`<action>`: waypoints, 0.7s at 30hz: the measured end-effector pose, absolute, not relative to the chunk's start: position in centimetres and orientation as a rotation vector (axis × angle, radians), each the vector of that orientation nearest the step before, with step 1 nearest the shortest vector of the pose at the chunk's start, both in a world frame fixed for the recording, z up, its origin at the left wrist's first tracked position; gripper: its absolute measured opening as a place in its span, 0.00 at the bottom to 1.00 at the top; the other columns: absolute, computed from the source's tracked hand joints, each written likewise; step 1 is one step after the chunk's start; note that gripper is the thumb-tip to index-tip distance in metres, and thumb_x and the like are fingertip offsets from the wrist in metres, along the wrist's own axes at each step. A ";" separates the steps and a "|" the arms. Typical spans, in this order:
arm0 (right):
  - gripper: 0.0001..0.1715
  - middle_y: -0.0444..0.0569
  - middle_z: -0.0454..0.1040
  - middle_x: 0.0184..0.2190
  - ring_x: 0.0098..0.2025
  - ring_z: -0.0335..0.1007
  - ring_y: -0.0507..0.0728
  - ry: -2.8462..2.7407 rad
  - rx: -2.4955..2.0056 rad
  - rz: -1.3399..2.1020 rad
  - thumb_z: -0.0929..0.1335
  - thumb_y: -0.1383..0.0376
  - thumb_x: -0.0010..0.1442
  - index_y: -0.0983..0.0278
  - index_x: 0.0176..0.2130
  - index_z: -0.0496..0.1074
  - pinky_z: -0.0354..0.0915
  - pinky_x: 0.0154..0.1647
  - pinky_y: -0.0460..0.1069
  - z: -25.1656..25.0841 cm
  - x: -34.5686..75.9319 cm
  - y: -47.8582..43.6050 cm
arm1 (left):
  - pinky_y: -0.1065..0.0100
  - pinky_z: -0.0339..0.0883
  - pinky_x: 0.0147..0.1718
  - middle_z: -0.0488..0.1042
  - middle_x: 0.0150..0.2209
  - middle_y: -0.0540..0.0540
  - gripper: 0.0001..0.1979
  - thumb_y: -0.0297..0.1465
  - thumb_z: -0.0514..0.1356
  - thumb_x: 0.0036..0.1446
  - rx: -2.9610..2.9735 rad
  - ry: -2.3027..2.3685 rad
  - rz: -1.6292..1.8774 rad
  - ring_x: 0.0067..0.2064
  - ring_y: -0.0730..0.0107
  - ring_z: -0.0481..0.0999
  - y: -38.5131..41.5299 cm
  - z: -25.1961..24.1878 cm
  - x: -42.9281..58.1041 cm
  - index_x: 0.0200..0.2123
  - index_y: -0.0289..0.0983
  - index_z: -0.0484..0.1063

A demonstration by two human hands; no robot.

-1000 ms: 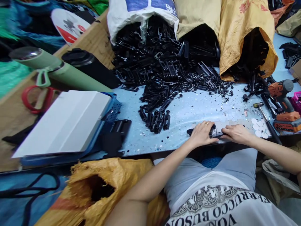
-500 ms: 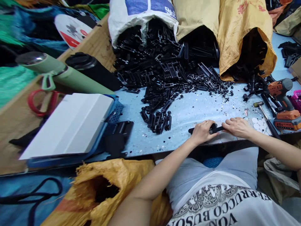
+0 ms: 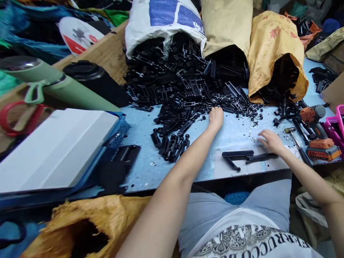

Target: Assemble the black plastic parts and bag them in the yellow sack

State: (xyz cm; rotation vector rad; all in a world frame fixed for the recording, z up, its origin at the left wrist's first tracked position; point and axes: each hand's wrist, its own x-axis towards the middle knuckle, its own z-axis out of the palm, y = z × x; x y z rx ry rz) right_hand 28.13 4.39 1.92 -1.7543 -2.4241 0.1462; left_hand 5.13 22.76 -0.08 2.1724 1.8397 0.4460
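My left hand [image 3: 216, 117] reaches forward to the near edge of a big heap of black plastic parts [image 3: 182, 82]; its fingers curl down among small pieces and what they hold is hidden. My right hand [image 3: 270, 141] is blurred and hovers just above the light blue table [image 3: 231, 134], beside the right end of a long black assembled piece [image 3: 247, 157] that lies free near the front edge. A small cluster of black links [image 3: 172, 143] lies left of my left forearm.
Three sacks spill black parts at the back: white-blue [image 3: 163, 21], tan [image 3: 227, 25], yellow [image 3: 274, 46]. An orange cordless drill [image 3: 317, 132] and a hammer [image 3: 297, 143] lie at right. A white box on a blue crate [image 3: 59, 147], a green flask [image 3: 56, 86] and a yellow sack [image 3: 88, 225] are at left.
Both hands let go of the long black piece, which now lies on the table. My left hand has moved forward to the heap; my right hand has lifted slightly to the right.
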 end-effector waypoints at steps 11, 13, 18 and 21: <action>0.20 0.67 0.70 0.44 0.46 0.67 0.63 -1.995 -2.507 0.124 0.56 0.69 0.63 0.74 0.52 0.62 0.60 0.44 0.52 0.2 29.1 15.5 | 0.69 0.65 0.27 0.74 0.26 0.44 0.18 0.44 0.61 0.48 1.177 1.315 0.888 0.26 0.71 0.72 7.6 1.0 -1.2 0.31 0.33 0.71; 0.21 0.63 0.71 0.45 0.47 0.67 0.64 -1.999 -2.423 0.135 0.58 0.66 0.63 0.71 0.54 0.61 0.61 0.43 0.52 -0.3 29.8 14.4 | 0.72 0.63 0.24 0.73 0.23 0.46 0.22 0.46 0.65 0.40 0.996 1.250 0.863 0.23 0.74 0.70 5.2 0.8 -1.8 0.29 0.33 0.71; 0.19 0.59 0.71 0.45 0.48 0.66 0.63 -2.083 -2.116 0.134 0.61 0.67 0.59 0.67 0.51 0.65 0.62 0.45 0.53 -1.2 31.1 12.0 | 0.74 0.60 0.22 0.72 0.20 0.49 0.22 0.46 0.67 0.35 0.961 1.253 0.856 0.22 0.77 0.68 3.6 1.1 -1.3 0.26 0.32 0.71; 0.16 0.56 0.71 0.42 0.44 0.67 0.62 -2.065 -1.968 0.157 0.60 0.68 0.59 0.66 0.46 0.69 0.62 0.45 0.53 -1.1 31.2 10.9 | 0.74 0.60 0.22 0.71 0.20 0.50 0.19 0.44 0.66 0.38 1.063 1.252 0.798 0.21 0.78 0.66 4.1 1.7 -1.0 0.24 0.33 0.71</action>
